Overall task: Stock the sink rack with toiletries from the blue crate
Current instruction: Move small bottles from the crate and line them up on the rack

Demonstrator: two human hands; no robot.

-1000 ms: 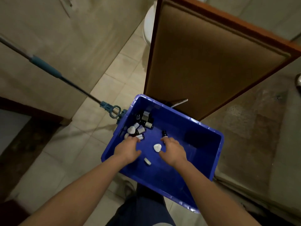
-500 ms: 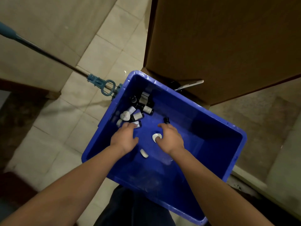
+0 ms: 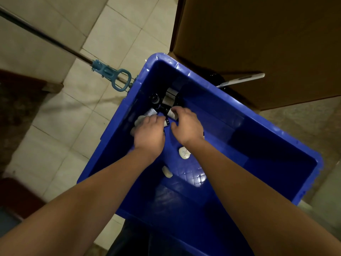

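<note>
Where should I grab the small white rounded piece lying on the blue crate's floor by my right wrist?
Pinch the small white rounded piece across its narrower width, coming straight from above: it lies flat on the floor of the blue plastic crate, with bare floor beside it for fingertips.

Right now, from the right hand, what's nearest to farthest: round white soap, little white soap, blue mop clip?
1. round white soap, just below the right hand
2. little white soap, lower, toward the person
3. blue mop clip, outside the crate, left
</note>
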